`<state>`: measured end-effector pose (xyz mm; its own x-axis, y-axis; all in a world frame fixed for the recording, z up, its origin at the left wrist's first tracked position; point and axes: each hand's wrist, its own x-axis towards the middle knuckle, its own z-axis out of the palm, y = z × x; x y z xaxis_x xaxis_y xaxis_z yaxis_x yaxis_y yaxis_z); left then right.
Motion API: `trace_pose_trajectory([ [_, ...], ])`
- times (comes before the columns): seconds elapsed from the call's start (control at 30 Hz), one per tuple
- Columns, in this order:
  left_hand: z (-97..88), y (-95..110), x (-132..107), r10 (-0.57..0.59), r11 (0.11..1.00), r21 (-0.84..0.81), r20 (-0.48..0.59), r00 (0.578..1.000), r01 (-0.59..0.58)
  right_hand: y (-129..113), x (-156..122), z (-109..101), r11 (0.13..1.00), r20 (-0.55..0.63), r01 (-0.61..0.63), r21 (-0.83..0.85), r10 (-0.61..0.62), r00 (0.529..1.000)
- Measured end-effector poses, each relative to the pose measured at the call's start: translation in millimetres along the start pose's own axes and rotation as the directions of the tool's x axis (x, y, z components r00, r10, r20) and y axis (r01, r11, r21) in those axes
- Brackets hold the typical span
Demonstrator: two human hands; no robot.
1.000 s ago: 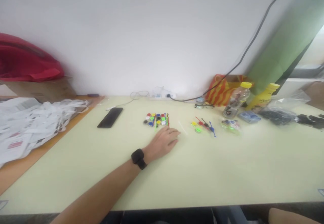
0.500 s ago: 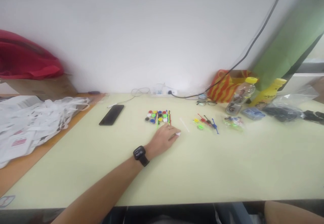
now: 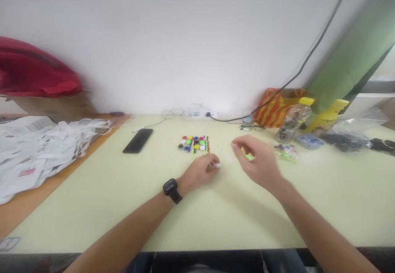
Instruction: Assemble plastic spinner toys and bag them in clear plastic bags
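My left hand [image 3: 200, 171], with a black watch on the wrist, rests low over the table and pinches a small white plastic piece [image 3: 217, 165]. Just beyond it lie several small round discs [image 3: 187, 149] in red, yellow, blue, green, white and black, with thin coloured sticks [image 3: 207, 144] among and beside them. My right hand [image 3: 259, 163] hovers to the right, thumb and fingertips drawn together; what they hold, if anything, does not show. Behind that hand a yellow-green piece [image 3: 247, 154] peeks out, and the other pieces there are hidden.
A black phone [image 3: 138, 141] lies at left, near a heap of white straps [image 3: 70, 141]. Back right are glasses [image 3: 252, 128], a clear bottle [image 3: 293, 121], a yellow bottle [image 3: 328, 116], a striped bag [image 3: 267, 108] and a small packet of coloured pieces [image 3: 286, 152]. A cable [image 3: 293, 77] crosses the wall.
My right hand has come up from the lower right edge to over the loose coloured sticks, covering most of them. My left hand stays in place, still pinching the white piece.
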<state>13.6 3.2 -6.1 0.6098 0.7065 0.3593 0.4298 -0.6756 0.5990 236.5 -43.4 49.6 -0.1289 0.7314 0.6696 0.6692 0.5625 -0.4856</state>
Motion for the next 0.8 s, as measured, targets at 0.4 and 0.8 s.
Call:
trace_pose_trajectory([
  [0.4, -3.3, 2, 2, -0.019, 0.984, -0.176, -0.029, 0.999, 0.013, 50, -23, 57, 0.906, 0.395, -0.120, -0.405, 0.292, 0.871],
  [0.8, 0.0, -6, 5, -0.203, 0.844, -0.515, -0.046, 0.978, 0.151, 48, -24, 56, 0.940, 0.392, -0.155, -0.303, 0.271, 0.879],
])
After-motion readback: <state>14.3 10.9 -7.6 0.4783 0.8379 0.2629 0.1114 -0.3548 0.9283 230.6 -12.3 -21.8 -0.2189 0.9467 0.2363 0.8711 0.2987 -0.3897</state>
